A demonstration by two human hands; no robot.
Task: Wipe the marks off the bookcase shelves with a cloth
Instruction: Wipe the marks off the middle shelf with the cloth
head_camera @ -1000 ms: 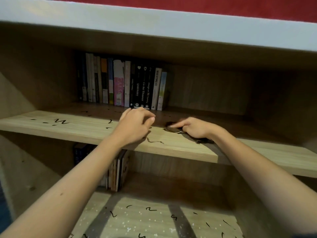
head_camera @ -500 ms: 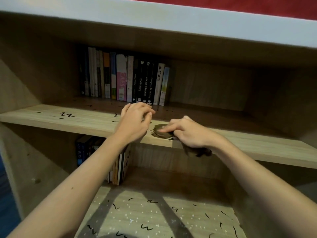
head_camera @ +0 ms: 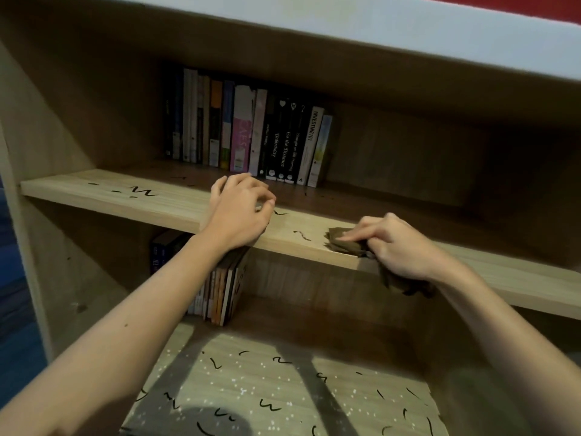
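Observation:
A wooden bookcase fills the view. Its middle shelf (head_camera: 163, 204) carries black squiggle marks (head_camera: 143, 192) at the left and one mark (head_camera: 302, 235) near the front edge. My right hand (head_camera: 397, 243) presses a brown cloth (head_camera: 344, 243) onto the shelf's front edge, just right of that mark; part of the cloth hangs below the edge. My left hand (head_camera: 240, 212) rests on the shelf with fingers loosely curled and holds nothing. The lower shelf (head_camera: 283, 388) shows several black marks.
A row of upright books (head_camera: 248, 136) stands at the back of the middle shelf, behind my left hand. More books (head_camera: 220, 287) stand on the lower shelf under it. The bookcase's left side panel (head_camera: 22, 215) and white top edge (head_camera: 408, 36) frame the space.
My right hand slid the cloth left along the shelf front, then back to the right. A squiggle mark now shows left of the cloth. The left hand stayed on the shelf.

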